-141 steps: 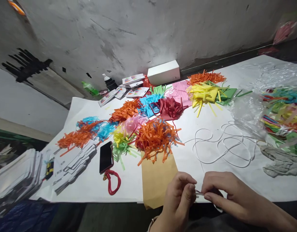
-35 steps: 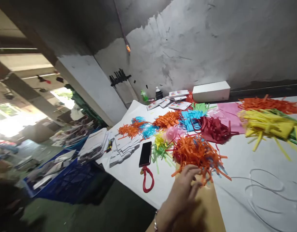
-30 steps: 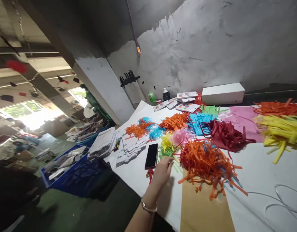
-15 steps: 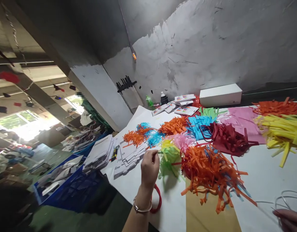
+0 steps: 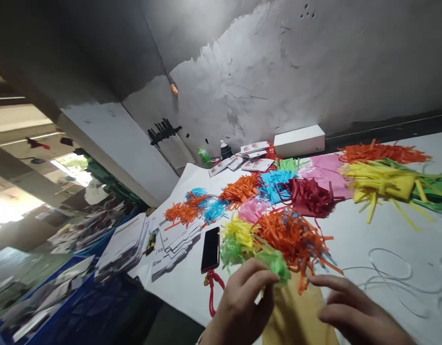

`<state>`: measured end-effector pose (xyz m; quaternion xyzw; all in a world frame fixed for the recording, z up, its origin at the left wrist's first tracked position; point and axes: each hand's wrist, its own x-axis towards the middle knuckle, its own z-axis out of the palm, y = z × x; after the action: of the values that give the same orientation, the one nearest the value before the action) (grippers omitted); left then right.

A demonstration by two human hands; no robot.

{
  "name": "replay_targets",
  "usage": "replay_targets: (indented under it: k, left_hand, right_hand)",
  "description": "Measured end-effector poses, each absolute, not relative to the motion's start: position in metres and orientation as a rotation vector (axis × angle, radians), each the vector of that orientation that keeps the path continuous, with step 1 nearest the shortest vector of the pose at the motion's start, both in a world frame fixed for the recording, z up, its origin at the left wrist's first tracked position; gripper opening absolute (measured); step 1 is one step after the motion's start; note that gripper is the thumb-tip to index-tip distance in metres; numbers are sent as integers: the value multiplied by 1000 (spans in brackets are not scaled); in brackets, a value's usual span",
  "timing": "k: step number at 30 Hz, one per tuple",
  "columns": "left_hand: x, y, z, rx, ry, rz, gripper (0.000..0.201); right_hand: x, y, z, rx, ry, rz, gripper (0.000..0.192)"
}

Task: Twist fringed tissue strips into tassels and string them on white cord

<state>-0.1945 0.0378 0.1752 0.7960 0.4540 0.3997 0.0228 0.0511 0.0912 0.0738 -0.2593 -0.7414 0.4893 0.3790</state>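
Note:
My left hand [image 5: 242, 302] is low in the view, and its fingers pinch the near end of a green and yellow paper tassel [image 5: 242, 242]. The tassel lies over the front of an orange fringe pile [image 5: 296, 235]. My right hand [image 5: 350, 314] hovers beside it with fingers spread, empty, over a brown envelope [image 5: 300, 316]. A black phone [image 5: 210, 242] with a red lanyard [image 5: 211, 287] lies just left of my left hand.
Fringe piles in orange, blue, pink, dark red [image 5: 310, 196] and yellow [image 5: 382, 179] cover the white table [image 5: 353, 239]. A white cord [image 5: 386, 275] loops at the right. A white box [image 5: 299, 140] and a bottle stand by the wall. White card stacks [image 5: 175, 239] lie left, above a blue crate [image 5: 73, 311].
My left hand reached out to the green and yellow tassel and has drawn it back towards me. My right hand has come into view beside it. The camera swung left, then back right.

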Motion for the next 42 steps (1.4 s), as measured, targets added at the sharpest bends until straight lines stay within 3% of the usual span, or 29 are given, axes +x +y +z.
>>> replay_targets:
  k: [7,9,19,22,42]
  left_hand:
    - [-140,46,129,1689,1120,1400,27]
    - [-127,48,116,1493,1102,1368,15]
    - [-77,44,81,544,693,1292,27]
    - [-66,44,82,505,686,1272,27]
    - [-48,37,81,633,1060,1421,35]
  right_hand:
    - [38,85,99,-360,-2047,1068,19]
    - [50,80,93,-401,-1982,1030,20]
    - [110,64,93,-807,-1816,799,25]
    - [112,63,100,-733,-1900,726,31]
    - [120,52,99,-891,-1922,588,21]
